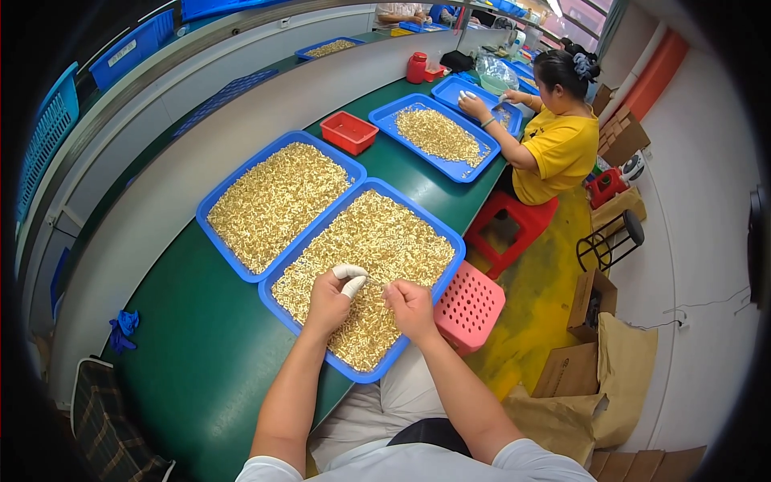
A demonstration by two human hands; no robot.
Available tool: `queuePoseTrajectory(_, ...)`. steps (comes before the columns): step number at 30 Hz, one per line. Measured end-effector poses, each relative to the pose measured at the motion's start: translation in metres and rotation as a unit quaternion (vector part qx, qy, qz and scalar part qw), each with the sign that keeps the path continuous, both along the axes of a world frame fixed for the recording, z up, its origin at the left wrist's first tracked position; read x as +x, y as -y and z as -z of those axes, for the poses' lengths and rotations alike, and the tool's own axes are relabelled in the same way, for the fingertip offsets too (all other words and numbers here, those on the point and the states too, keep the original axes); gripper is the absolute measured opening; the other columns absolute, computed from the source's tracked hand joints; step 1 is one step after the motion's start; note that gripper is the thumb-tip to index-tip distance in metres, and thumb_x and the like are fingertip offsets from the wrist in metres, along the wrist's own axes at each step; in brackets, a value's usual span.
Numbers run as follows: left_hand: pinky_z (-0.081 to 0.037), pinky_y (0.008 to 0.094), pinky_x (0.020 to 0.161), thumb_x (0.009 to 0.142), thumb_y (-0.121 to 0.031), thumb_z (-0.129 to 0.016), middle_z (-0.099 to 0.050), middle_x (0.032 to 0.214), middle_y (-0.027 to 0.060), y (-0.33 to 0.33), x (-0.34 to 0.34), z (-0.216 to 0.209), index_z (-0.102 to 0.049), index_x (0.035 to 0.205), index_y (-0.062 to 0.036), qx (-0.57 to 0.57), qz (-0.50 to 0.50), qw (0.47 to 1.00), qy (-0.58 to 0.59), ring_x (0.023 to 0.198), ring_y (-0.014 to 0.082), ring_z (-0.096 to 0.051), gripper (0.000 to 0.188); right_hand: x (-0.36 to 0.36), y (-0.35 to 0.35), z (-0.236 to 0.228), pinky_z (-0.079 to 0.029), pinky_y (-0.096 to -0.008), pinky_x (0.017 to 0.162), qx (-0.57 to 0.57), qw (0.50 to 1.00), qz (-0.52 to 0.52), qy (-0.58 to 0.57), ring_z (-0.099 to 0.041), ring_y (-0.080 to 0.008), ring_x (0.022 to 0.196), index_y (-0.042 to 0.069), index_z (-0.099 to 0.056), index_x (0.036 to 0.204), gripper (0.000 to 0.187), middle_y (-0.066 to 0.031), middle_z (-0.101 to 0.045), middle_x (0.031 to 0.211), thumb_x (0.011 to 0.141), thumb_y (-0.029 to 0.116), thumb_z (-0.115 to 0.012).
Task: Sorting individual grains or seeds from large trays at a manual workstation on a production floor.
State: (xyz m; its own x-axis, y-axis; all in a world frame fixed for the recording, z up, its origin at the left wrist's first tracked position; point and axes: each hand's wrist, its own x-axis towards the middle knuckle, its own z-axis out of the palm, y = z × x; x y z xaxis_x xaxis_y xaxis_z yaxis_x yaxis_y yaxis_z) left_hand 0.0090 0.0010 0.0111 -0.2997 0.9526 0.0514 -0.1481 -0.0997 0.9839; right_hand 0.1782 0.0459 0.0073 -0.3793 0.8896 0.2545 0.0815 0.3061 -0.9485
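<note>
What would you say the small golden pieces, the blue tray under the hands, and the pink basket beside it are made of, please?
Small golden pieces: probably brass or plated metal, going by the yellow metallic glint; too small to be certain. Blue tray: moulded plastic by its look, uniform saturated colour with a rounded rim. Pink basket: also plastic, one colour throughout, with a regular grid of holes.

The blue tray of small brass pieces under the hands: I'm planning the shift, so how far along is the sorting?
Nothing shows as clearly finished; the near blue tray is heaped with brass pieces. In hand: the left hand and right hand pinch a thin piece between them. Left: that whole tray, and the second full blue tray beside it.
</note>
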Motion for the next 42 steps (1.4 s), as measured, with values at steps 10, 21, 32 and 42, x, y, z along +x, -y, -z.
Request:
queuePoseTrajectory(10,-0.051,0.0249,0.079,0.091,0.003,-0.064,-0.07,0.094,0.0021,0.001,-0.002,0.0,-0.069,0.101,-0.0003,-0.002,0.043,0.999,-0.023,0.086,0.0094,-0.063,0.011,0.001,0.0,-0.001,-0.042,-0.0235,0.054,-0.035,0.999,0.018,0.003,-0.055,-0.0066,0.059,-0.001,-0.064,0.08,0.026,-0.0017,-0.06,0.063,0.099,0.014,-0.056)
queuePoseTrajectory(21,-0.053,0.0246,0.076,0.089,0.003,-0.068,-0.071,0.089,0.0034,0.0,-0.002,-0.002,-0.071,0.098,-0.0002,-0.008,0.03,0.999,-0.017,0.082,0.0104,-0.065,0.01,-0.001,-0.002,0.003,-0.044,-0.0268,0.053,-0.008,1.0,0.004,0.007,-0.055,-0.0091,0.057,-0.002,-0.066,0.079,0.023,-0.004,-0.061,0.062,0.096,0.014,-0.061)
queuePoseTrajectory(32,-0.053,0.0257,0.076,0.087,0.002,-0.071,-0.073,0.091,0.0054,0.002,-0.004,-0.009,-0.073,0.099,-0.0006,-0.027,0.025,0.999,0.037,0.084,0.0116,-0.067,0.013,0.0,0.0,-0.005,-0.047,-0.0263,0.056,-0.026,0.999,-0.029,0.012,-0.06,-0.01,0.061,-0.002,-0.067,0.083,0.02,-0.0057,-0.065,0.067,0.096,0.012,-0.06)
queuePoseTrajectory(42,-0.053,0.0258,0.075,0.087,0.004,-0.07,-0.072,0.089,0.0048,0.001,-0.003,-0.003,-0.071,0.097,-0.0003,-0.016,0.019,1.0,0.019,0.081,0.0115,-0.066,0.011,0.0,0.0,-0.005,-0.048,-0.0274,0.057,-0.029,0.999,-0.024,0.017,-0.063,-0.0116,0.062,-0.002,-0.066,0.082,0.022,-0.0069,-0.066,0.068,0.096,0.012,-0.059)
